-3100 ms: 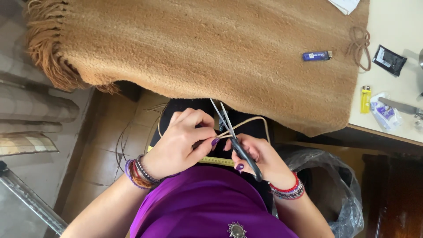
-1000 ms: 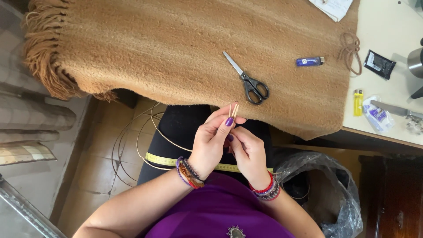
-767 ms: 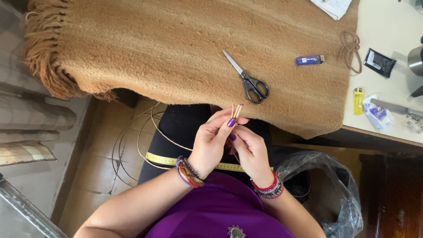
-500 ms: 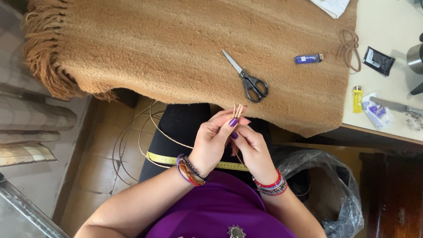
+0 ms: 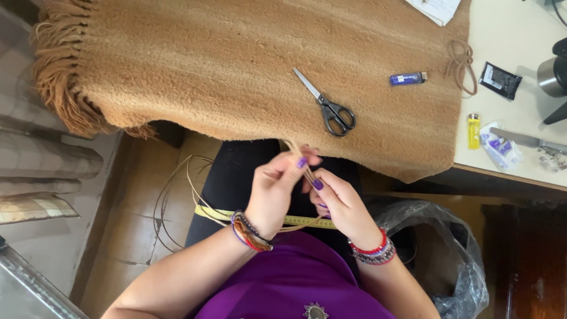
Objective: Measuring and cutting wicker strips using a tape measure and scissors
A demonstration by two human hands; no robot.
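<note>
Both hands are meeting over the lap, just below the edge of the table. The left hand (image 5: 273, 195) is pinching the thin tan cords (image 5: 293, 147) near their ends, fingers closed tight around them, while the right hand (image 5: 341, 204) is closing its fingertips on the same strands just beside it. The cords are looping down past the knee toward the floor, so they are looking light, limp and slightly springy; holding them close to the tips is probably giving the most control. A yellow measuring tape (image 5: 215, 214) is lying across the lap. Scissors (image 5: 328, 106) are resting on the brown woven blanket (image 5: 207, 65), near a blue lighter (image 5: 407, 78).
</note>
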